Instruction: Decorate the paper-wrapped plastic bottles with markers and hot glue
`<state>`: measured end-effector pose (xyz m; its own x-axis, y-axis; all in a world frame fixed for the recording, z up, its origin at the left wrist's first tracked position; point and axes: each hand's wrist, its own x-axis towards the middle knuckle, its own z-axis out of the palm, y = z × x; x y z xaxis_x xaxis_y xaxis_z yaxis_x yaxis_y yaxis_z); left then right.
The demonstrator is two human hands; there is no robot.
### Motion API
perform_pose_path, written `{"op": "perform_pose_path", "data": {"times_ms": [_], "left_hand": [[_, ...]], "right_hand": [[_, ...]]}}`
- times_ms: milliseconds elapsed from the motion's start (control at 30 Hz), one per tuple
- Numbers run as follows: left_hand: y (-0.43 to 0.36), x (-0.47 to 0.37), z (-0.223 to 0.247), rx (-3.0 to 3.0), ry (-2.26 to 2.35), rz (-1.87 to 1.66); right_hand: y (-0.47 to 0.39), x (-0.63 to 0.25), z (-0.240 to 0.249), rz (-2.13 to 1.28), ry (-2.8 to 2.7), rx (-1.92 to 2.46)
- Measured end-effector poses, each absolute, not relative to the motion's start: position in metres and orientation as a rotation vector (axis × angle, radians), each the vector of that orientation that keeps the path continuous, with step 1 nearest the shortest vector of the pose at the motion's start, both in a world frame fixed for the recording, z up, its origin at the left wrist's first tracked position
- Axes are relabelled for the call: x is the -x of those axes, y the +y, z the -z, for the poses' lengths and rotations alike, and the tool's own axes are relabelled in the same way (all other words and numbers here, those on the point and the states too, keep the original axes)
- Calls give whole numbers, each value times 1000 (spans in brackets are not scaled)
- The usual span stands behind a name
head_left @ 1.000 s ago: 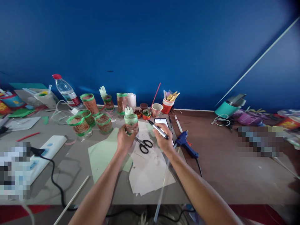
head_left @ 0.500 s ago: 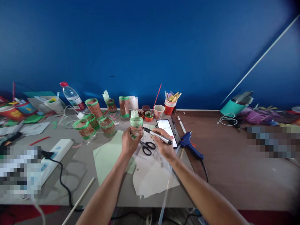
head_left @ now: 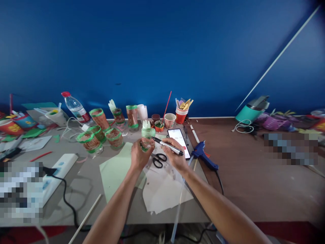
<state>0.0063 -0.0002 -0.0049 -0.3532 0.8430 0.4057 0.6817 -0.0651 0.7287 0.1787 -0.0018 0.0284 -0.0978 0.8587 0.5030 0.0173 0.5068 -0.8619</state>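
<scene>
My left hand (head_left: 141, 155) is wrapped round a small clear cup (head_left: 148, 134) with green bands and a reddish middle; a pale green piece sticks up from its rim. My right hand (head_left: 175, 156) holds a silver and black marker (head_left: 169, 146), its dark tip at the cup's right side. Whether the tip touches the cup is too small to tell. Black-handled scissors (head_left: 159, 160) lie just below, on white paper (head_left: 165, 193). A lit phone (head_left: 178, 139) showing a timer is behind my right hand.
A blue glue gun (head_left: 205, 156) lies to the right. Several green-rimmed cups (head_left: 88, 141) and a bottle (head_left: 77, 109) stand at the left, near a white power strip (head_left: 59, 169). A red cup of sticks (head_left: 181, 116) stands behind; green paper (head_left: 114, 169) lies beneath my left arm.
The whole view has shifted slightly, so things appear a little further left. Both hands keep their grips, and the marker tip stays beside the cup.
</scene>
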Motion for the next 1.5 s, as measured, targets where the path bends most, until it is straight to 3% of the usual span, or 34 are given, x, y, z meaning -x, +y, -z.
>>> {"op": "perform_pose_path", "data": {"times_ms": [1500], "left_hand": [[2, -6, 14, -1911, 2151, -1405]], "right_hand": [[1, -178, -27, -838, -1528, 765]]}}
